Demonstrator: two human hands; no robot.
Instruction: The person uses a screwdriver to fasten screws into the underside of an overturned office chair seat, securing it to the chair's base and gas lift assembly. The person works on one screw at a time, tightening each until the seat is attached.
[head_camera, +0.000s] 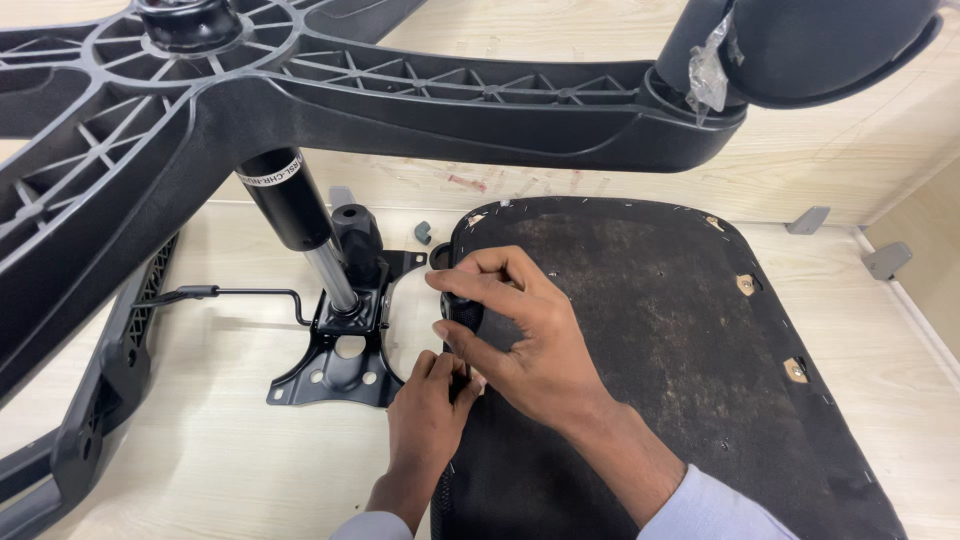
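Note:
An upturned office-chair seat (680, 340) lies with its dark fabric underside facing up. My right hand (520, 340) rests on the seat's left edge, fingers curled around a small black part (462, 312). My left hand (428, 410) is just below it, pinching at the same spot on the seat's edge; what it grips is hidden. To the left sits the black metal tilt mechanism (345, 355) with a gas cylinder (300, 225) standing in it and a thin lever (230, 293) sticking out left.
A black five-arm chair base (330, 100) hangs overhead across the top, with a caster (820, 45) at the upper right. A black armrest piece (110, 380) lies at left. Grey brackets (885, 260) sit by the wooden wall at right. The floor is light wood.

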